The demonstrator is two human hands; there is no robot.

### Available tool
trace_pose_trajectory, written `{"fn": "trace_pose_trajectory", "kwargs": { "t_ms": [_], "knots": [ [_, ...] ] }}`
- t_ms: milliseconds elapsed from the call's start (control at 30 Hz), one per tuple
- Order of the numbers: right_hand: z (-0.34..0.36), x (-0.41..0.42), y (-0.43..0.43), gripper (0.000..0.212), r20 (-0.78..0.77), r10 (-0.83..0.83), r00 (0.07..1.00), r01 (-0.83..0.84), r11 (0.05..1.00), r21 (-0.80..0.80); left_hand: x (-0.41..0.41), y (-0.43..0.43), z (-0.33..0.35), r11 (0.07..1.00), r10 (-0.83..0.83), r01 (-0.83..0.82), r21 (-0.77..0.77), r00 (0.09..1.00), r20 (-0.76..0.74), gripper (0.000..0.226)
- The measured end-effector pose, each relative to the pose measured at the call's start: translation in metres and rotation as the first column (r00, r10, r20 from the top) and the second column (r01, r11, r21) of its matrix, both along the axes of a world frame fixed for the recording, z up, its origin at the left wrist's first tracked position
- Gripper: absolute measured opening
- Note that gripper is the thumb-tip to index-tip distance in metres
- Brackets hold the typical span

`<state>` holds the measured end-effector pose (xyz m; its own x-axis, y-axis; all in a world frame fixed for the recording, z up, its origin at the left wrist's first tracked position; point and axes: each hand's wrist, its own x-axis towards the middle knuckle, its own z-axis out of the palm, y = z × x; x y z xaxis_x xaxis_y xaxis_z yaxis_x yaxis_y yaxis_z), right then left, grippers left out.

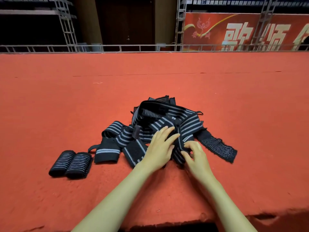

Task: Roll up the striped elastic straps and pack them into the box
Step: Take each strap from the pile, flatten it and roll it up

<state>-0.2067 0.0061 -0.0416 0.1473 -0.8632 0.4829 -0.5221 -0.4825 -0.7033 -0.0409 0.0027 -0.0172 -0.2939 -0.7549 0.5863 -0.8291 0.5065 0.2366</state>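
Striped elastic straps (160, 118) lie in a tangled black-and-grey heap on the red felt tabletop (66, 97). The heap sits about midway between the left and right edges and nearer the near edge than the far one. Both hands are at the near side of the heap. The left hand (158, 149) rests on it with fingers straight and slightly spread, pressing on the bands. Just beside it, the right hand (194, 154) has its fingers curled and, with the thumb, pinches one loose strap (189, 128) that runs from the heap down between the two hands. A flat strap end (219, 148) trails out toward the right edge. Left of the heap and apart from it, two rolled straps (70, 164) lie side by side, touching each other. Beyond the far edge stand a metal truss (66, 27) and a red banner (242, 30) with pale lettering.
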Motion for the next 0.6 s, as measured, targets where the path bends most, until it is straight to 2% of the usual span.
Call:
{"fn": "trace_pose_trajectory", "kwargs": {
  "t_ms": [67, 167, 333, 467, 600],
  "knots": [
    [0.002, -0.004, 0.000, 0.026, 0.039, -0.018, 0.999, 0.017, 1.000, 0.026, -0.004, -0.008, -0.001, 0.977, 0.042, -0.077, 0.198, 0.984, 0.176, 0.047],
    [0.001, -0.012, -0.001, 0.027, 0.053, -0.086, 0.995, 0.082, 0.993, 0.083, -0.003, -0.015, -0.011, 0.944, 0.078, -0.183, 0.273, 0.932, 0.354, 0.050],
    [-0.006, -0.012, 0.007, 0.018, 0.081, -0.139, 0.987, 0.129, 0.985, 0.117, -0.002, -0.015, -0.021, 0.894, 0.100, -0.259, 0.366, 0.911, 0.401, 0.047],
    [-0.012, -0.012, 0.013, 0.015, 0.159, -0.191, 0.969, 0.162, 0.970, 0.180, -0.004, -0.017, -0.018, 0.834, 0.089, -0.188, 0.519, 0.974, 0.209, 0.048],
    [-0.017, -0.017, 0.011, 0.016, 0.167, -0.221, 0.961, 0.171, 0.948, 0.266, -0.005, -0.018, -0.016, 0.810, 0.093, -0.186, 0.556, 0.977, 0.191, 0.052]
  ]
}}
